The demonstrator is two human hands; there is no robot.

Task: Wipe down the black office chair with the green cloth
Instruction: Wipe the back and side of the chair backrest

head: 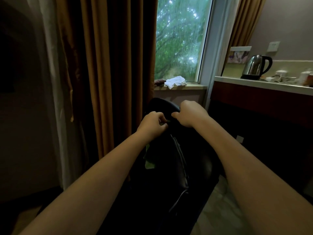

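Here, both hands are working at the far top edge of the chair (169,167). The left hand (153,123) is curling its fingers in a pinch, and the cloth (149,160) is hanging just below its wrist, against the chair's left side. It is probably gripping that cloth, though the hold itself is hidden. The right hand (189,114) is clutching the chair's top rim. The cloth is looking bunched, so it may be slipping free or wiping with little surface. Pushing hard may be swivelling or rolling the chair right, toward the counter (237,81) and kettle (255,67). Dim light is risking missed patches.
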